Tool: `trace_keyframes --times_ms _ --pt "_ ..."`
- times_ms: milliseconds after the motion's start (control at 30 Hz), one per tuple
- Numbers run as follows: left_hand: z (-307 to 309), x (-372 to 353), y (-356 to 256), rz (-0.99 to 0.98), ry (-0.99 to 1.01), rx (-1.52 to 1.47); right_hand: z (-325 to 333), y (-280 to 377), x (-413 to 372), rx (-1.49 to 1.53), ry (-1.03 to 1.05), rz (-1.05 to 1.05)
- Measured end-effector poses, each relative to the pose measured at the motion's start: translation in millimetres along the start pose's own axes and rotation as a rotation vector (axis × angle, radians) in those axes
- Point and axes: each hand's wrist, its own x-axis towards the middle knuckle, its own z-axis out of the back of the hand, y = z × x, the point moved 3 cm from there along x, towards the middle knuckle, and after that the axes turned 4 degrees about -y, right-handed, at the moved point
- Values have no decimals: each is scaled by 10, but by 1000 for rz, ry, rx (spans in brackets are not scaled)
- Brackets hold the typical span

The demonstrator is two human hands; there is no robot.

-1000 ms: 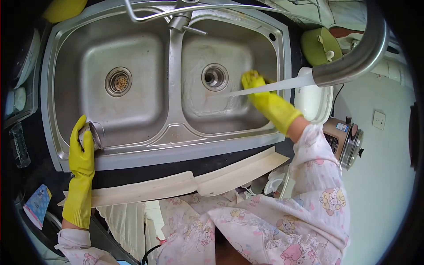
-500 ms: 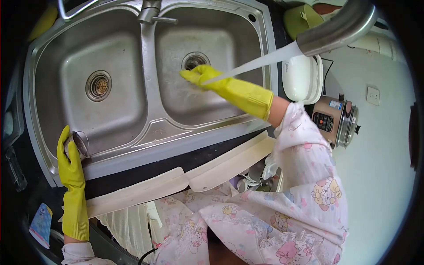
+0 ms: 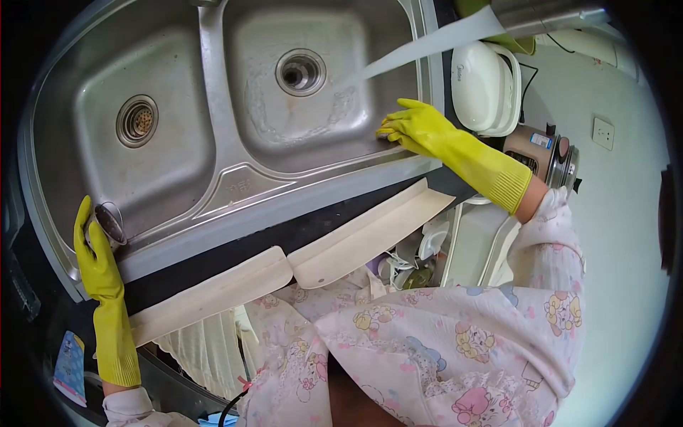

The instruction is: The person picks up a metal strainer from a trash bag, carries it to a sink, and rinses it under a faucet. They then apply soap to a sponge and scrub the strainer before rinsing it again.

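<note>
My left hand, in a yellow rubber glove, grips a small metal strainer cup at the near left corner of the left sink basin. My right hand, in the same kind of glove, is at the near right side of the right basin; its fingers are bent together, and whether they hold anything is hidden. A stream of water runs from the faucet into the right basin, beside its open drain. A perforated strainer sits in the left drain.
Two cream splash boards lie along the sink's near edge. A white appliance and a brown cooker stand at the right. A blue packet is at the lower left.
My right hand has moved from beside the right drain toward the basin's near right side, out of the water stream. The view has shifted. My left hand still grips the cup.
</note>
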Motion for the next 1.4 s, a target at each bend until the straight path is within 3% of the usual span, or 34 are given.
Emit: trace_keyframes --times_ms 67,100,133,167,233,300,367,400,433,500,667,733,933,1000,1067,1133,1200,1300,1400 --pt "-6 -1 -5 8 3 30 -175 -301 129 31 182 -44" --pt "-8 -3 4 11 -2 32 134 -311 368 -331 23 23" --pt "-4 2 25 9 -6 14 802 -177 686 -259 298 -256" --pt "-8 2 38 7 -8 -5 285 -1026 628 -416 -418 257" --pt "-8 7 39 12 -2 -2 -56 -1041 630 1172 -549 -342" --pt "-12 5 50 4 2 -13 -119 -365 349 167 -61 -664" --pt "-10 11 60 2 14 9 -38 278 351 -9 555 -293" --pt "-7 6 60 -5 22 34 -38 289 399 261 369 -386" --pt "-8 5 55 0 23 35 -58 253 498 262 373 -383" --pt "-22 10 36 -11 10 27 -67 61 815 1038 84 -759" --pt "-9 17 82 -55 19 75 270 249 1560 1470 -124 -509" --pt "-14 23 109 -59 20 77 285 448 1659 1450 25 -520" --pt "-14 35 76 -81 17 66 510 244 1125 990 -59 -494" --pt "-9 32 85 -98 23 60 551 53 730 538 -190 -390" --pt "-18 29 76 -88 22 60 705 185 307 244 -404 -127" --pt "-18 32 79 -78 14 60 454 145 -236 -119 -310 -56" --pt "-16 31 92 -78 22 50 409 520 -501 -322 -120 -61" --pt "-16 25 50 -64 19 80 184 735 -758 50 -304 -243" --pt "-25 29 94 -67 23 30 314 729 -639 112 -266 -285"
